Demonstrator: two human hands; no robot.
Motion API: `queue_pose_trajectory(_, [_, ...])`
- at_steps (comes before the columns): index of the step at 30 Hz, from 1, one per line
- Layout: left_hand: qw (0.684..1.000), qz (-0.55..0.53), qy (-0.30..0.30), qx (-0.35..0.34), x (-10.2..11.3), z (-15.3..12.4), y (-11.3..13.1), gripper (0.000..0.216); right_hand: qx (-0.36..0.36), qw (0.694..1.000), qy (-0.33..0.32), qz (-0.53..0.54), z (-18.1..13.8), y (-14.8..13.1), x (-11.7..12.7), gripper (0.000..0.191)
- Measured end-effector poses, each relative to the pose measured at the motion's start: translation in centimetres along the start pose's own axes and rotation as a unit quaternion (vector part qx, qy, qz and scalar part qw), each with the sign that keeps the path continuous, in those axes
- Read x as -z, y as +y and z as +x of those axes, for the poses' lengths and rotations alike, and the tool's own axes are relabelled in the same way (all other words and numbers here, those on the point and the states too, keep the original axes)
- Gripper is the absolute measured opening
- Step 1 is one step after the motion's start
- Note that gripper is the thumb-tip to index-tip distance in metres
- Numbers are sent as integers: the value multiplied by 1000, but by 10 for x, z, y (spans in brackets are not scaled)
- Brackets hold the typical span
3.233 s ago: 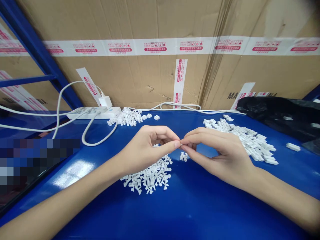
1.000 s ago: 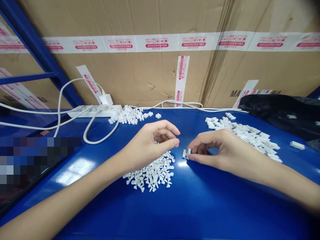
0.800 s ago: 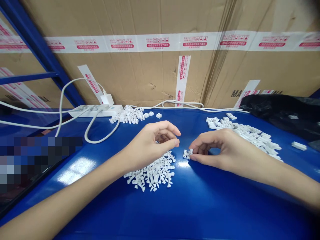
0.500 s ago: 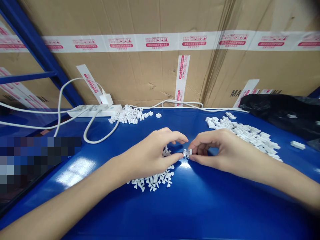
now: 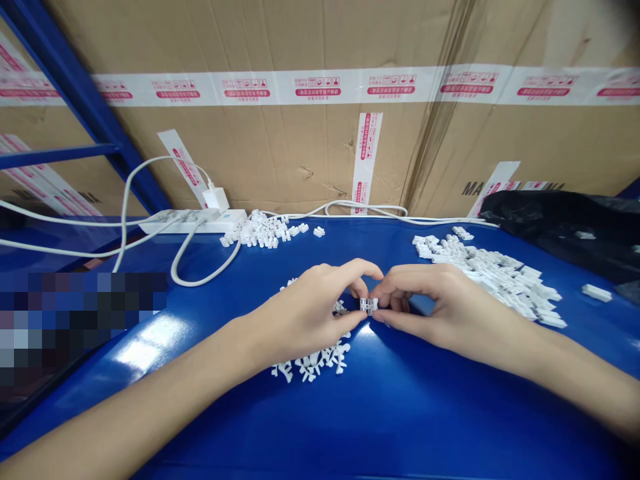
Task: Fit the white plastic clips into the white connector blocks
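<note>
- Positioning the white slotted piece between both hands appears to be the step in hand.
- Right grip: thumb and fingertips pinch the right end of the slotted piece.
- Left grip: thumb below and a bent finger above, apparently pinching the left end; index finger arched over, its tip beside the right grip's fingers. Firmness of hold cannot be told.
- Piece location: directly between the two sets of fingertips, low over the blue surface. Whether its underside touches the surface cannot be told.
- Beneath and around the left grip: a heap of white branched parts, partly hidden by that hand.
- Beyond the right grip, outward to its right: a pile of white blocks; one loose block lies further out.
- Beyond the left grip, toward the rear: a second cluster of small white parts, beside a power strip.
- Next move, as judged: it calls for a steady right grip, opposed fingertips kept in line, and light, even pressure at both ends.
</note>
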State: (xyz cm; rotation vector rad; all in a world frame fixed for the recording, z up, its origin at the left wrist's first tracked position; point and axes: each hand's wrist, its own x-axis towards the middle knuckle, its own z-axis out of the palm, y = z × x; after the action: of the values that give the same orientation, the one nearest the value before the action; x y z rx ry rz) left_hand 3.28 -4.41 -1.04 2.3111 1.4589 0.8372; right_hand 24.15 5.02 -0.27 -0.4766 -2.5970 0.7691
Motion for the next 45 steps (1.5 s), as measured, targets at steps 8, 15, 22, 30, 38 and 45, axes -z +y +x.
queue_pose_trajectory(8, [996, 72, 8, -55, 2, 0, 3, 33, 19, 999, 24, -15, -1, -1, -5, 8])
queue_pose_trajectory(15, [994, 75, 22, -73, 1, 0, 1, 32, 10, 999, 36, -28, -2, -4, -7, 10])
queue_pose_trajectory(22, [995, 48, 44, -72, -1, -1, -1, 35, 15, 999, 40, -34, -1, -4, -7, 9])
queue_pose_trajectory(30, [992, -87, 70, -55, -1, 2, -4, 35, 39, 996, 74, -26, -2, 1, -9, 5])
queue_pose_trajectory(38, [988, -90, 99, -78, 1, 1, -4, 29, 17, 993, 116, 25, -1, 1, -11, 8])
queue_pose_trajectory(45, [988, -2, 102, -113, 4, 2, -4, 23, -10, 994, 51, 95, 2, 3, -7, 16])
